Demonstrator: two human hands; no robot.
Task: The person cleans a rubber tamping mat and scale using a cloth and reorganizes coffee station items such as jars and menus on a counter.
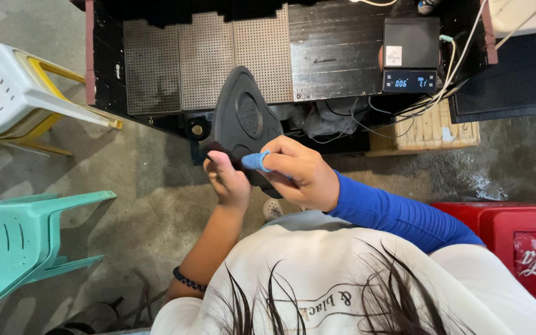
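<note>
Nearest the camera are the person's dark hair and white shirt (355, 279), and just beyond them both hands meet at a dark, rounded triangular mat (243, 118). The mat is held up in front of the black table (336, 56), its narrow lower end between the two hands and its wide part rising above them. The left hand (227, 180) is curled on the mat's lower left edge, fingers pressed together in a grip; a dark bead bracelet (187, 280) sits on that arm. The right hand (299, 174), in a blue sleeve (398, 214), is closed on a small blue cloth (257, 161), pinching it against the mat's lower edge. On the table lie perforated metal trays (206, 59) and a black digital scale (410, 56). A red crate (522, 242) stands at right; its contents cannot be seen. A white chair (13, 87) and a teal chair (26, 236) stand at left.
</note>
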